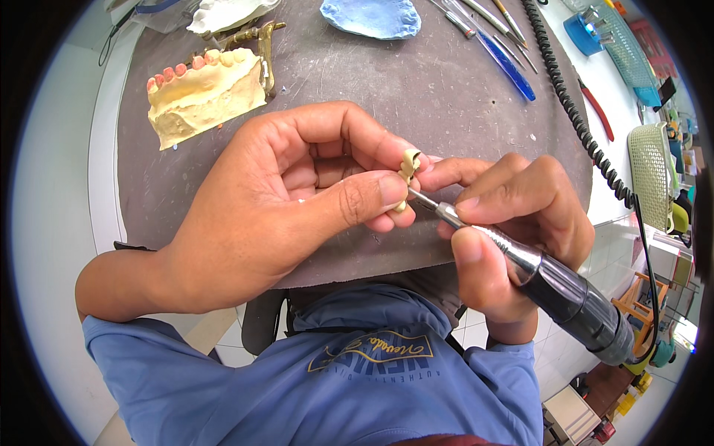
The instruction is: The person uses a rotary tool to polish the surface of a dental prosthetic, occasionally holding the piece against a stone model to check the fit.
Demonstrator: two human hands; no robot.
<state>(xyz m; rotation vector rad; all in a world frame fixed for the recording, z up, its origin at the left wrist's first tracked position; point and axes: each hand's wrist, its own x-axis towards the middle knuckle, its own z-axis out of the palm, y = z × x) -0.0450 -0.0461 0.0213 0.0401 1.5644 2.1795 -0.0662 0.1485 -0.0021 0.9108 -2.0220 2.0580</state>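
Between the thumb and fingers of my left hand (253, 201) is a small cream-coloured dental bridge (410, 160), partly covered by the fingertips. My right hand (524, 215) is closed around a dental handpiece (554, 286) with a black grip and a silver nose. The thin metal tip (422, 198) of the handpiece reaches the bridge beside my left thumb; whether it touches cannot be made out. Beyond my left hand sits a yellow plaster dental model (204, 100) with reddish-marked teeth, set on a brass articulator (265, 63).
A blue dental mould (372, 16) and a white plaster piece (230, 13) lie at the far edge. Several slim tools and a blue pen (507, 68) are at the far right. A coiled black cord (576, 111) runs down the right side, near red-handled pliers (596, 111) and a woven basket (648, 175).
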